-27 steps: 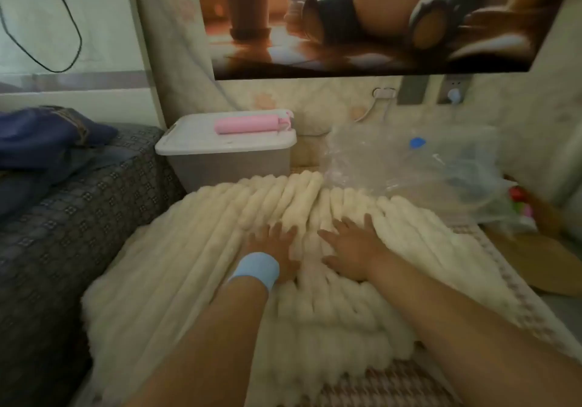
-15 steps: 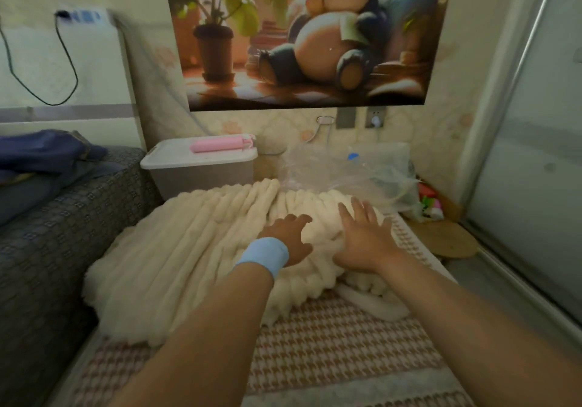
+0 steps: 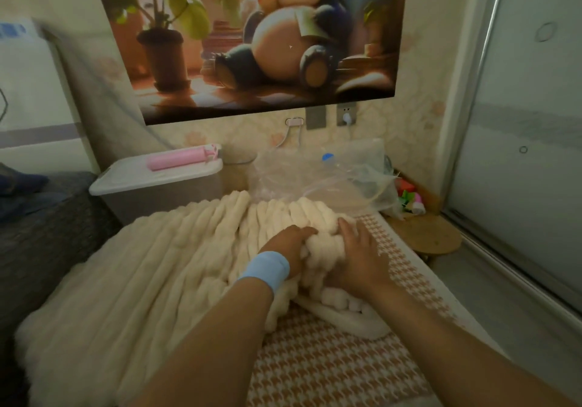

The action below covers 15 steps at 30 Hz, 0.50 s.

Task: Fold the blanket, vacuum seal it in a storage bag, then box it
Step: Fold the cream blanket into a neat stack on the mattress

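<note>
The blanket (image 3: 151, 265) is spread over a houndstooth cover (image 3: 330, 369), most of it heaped to the left. Its right edge is drawn up into a thick bunch, and a doubled strip is left lying on the cover just below. It is seen as cream, deep-piled and ribbed in long soft ridges, so a bulky, springy fold is to be expected.

That bunch is gripped by the left hand (image 3: 291, 246), whose fingers are curled into the pile above a blue wristband (image 3: 267, 269). The right hand (image 3: 359, 258) is laid against the other side with its fingers straight, pressing rather than clutching. The edge is judged to be gathered between the two so that it can be carried across as a fold. Folding is judged barely begun.

Just beyond the blanket, a clear storage bag (image 3: 330, 173) with a blue valve cap (image 3: 327, 156) is propped by the wall, near for the sealing step. To its left a lidded box (image 3: 157, 186) is set, with a pink pump (image 3: 179, 159) laid on the lid.
</note>
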Tool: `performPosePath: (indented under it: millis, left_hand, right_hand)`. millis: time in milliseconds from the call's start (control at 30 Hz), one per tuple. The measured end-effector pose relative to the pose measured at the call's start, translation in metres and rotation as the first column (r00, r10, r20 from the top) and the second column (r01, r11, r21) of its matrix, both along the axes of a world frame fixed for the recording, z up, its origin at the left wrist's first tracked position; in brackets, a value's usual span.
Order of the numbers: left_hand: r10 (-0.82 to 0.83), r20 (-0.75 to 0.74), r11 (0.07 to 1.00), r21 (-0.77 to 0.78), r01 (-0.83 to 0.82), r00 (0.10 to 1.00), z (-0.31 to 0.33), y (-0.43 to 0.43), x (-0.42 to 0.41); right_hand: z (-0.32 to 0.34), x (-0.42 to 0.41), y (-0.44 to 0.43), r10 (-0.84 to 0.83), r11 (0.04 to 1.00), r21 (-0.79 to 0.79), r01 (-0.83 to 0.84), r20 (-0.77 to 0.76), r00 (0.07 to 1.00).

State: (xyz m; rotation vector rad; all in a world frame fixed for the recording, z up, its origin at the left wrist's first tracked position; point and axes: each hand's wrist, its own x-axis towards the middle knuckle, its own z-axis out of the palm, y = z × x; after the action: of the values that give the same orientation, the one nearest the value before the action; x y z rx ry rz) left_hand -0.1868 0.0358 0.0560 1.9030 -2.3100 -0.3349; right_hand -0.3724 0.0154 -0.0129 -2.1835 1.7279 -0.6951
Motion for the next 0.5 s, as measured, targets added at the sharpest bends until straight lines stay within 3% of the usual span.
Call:
performPosePath:
  millis: [100,233,300,367,433,500]
  left_hand:
    - [-0.014,-0.03,0.997,-0.07,0.012,0.999,0.019,0.018,0.016]
    - [0.068,-0.018,0.992,-0.109,-0.07,0.997,0.034,0.058,0.044]
    - [0.12,0.114,0.993,-0.017,-0.119,0.986,0.037,0.083,0.062]
    - [0.13,0.291,0.956,0.216,-0.198,0.948,0.041,0.106,0.072]
    - [0.088,0.434,0.856,0.427,-0.291,0.897,0.05,0.119,0.072]
    - [0.072,0.53,0.831,0.436,-0.344,0.845,0.065,0.112,0.065]
  right_hand:
    - [0.004,0.004,0.01,0.105,0.994,-0.009,-0.105,0.046,0.993]
    - [0.048,0.03,0.043,0.193,0.914,-0.328,-0.24,-0.168,0.967]
    - [0.058,0.045,0.07,0.316,0.902,-0.197,-0.383,-0.301,0.9]
    - [0.054,0.059,0.097,0.494,0.867,0.14,-0.478,-0.353,0.794]
    - [0.053,0.065,0.118,0.647,0.752,0.388,-0.533,-0.276,0.711]
    - [0.057,0.067,0.121,0.69,0.663,0.459,-0.592,-0.068,0.72]
